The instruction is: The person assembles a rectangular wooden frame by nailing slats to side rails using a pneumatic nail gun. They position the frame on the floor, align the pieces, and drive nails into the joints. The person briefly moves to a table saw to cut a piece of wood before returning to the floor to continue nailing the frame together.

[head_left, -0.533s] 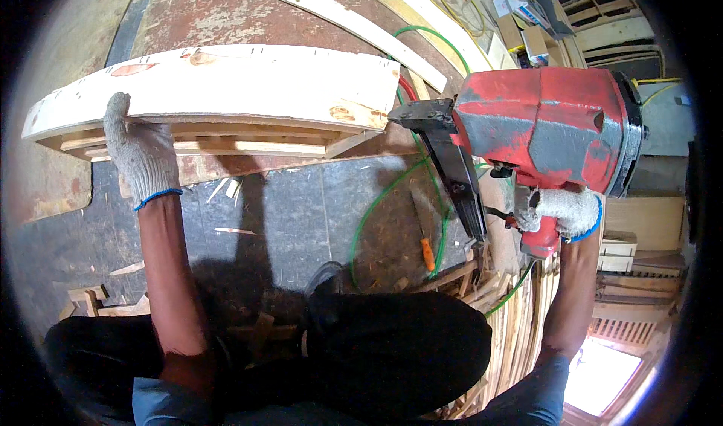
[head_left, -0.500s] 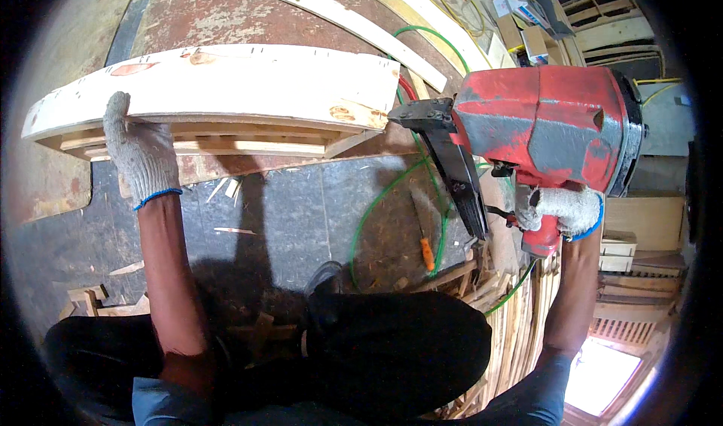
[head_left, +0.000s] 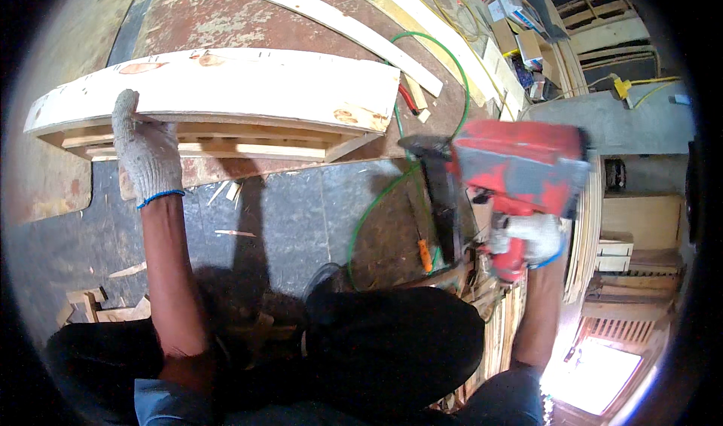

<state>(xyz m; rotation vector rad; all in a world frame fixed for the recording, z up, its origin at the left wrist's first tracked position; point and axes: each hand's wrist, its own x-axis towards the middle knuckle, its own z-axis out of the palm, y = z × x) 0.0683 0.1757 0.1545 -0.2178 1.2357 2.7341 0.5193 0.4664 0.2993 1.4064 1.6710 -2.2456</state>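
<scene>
A long wooden frame [head_left: 263,87] lies on a low work surface to the left, with a pale board on top and slats underneath. My left hand [head_left: 153,151], in a white knit glove, is closed on its near edge, thumb up on the board and fingers hidden below. In my gloved right hand [head_left: 533,238] is the handle of a red and grey nail gun [head_left: 520,158], blurred by motion. The gun's dark nose is just right of the frame's right end, slightly lower and apart from it. Its black magazine points down toward the floor.
A green air hose [head_left: 361,226] loops over the floor near an orange-handled tool [head_left: 425,255]. Pale wooden strips [head_left: 343,30] lie at the far side. Boxes [head_left: 520,19] stand far right, stacked timber [head_left: 506,324] near right. Wood offcuts [head_left: 90,302] sit near left.
The nail gun, in my right hand, has moved down and to the left, its nose leaving the frame's right end. My left hand stays on the frame and has barely shifted.
</scene>
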